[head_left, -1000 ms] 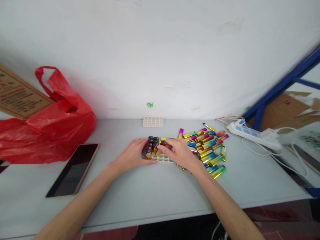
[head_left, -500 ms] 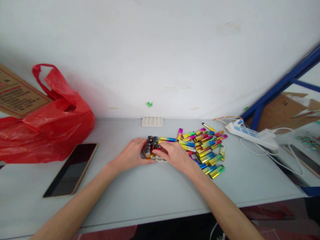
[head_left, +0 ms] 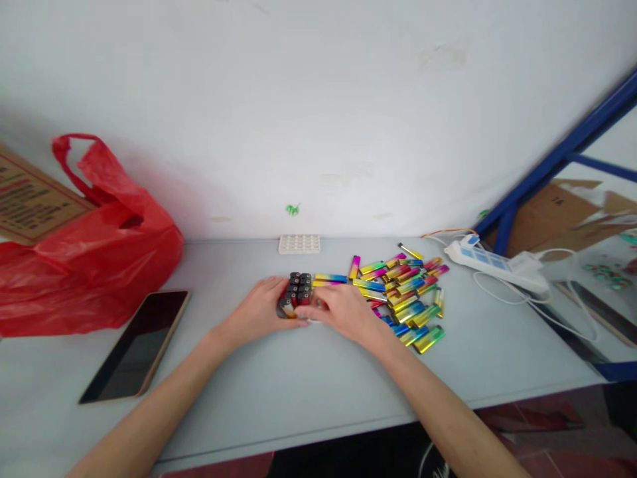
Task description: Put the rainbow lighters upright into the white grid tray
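Several lighters (head_left: 300, 287) with black tops stand upright, packed in rows, in a white holder that is mostly hidden by my hands. My left hand (head_left: 261, 305) curls around the left side of this group, its thumb along the front. From the right, my right hand (head_left: 341, 309) has its thumb and fingers closed at a red lighter (head_left: 304, 300) in the front of the right-hand row. A lighter (head_left: 286, 305) at the front left leans slightly. To the right lies a loose pile of shiny rainbow-coloured lighters (head_left: 411, 287).
A white tray with round pockets (head_left: 299, 244) sits by the wall. On the left are a tablet-like dark device (head_left: 137, 345), a red plastic bag (head_left: 114, 245) and a cardboard box (head_left: 37, 196). A white power strip (head_left: 497, 265) with cables lies at right, beside a blue frame (head_left: 507, 226).
The red lighter in my right hand has gone from tilted to upright among the others. My right hand has shifted slightly left and lower. The whole view has shifted a little.
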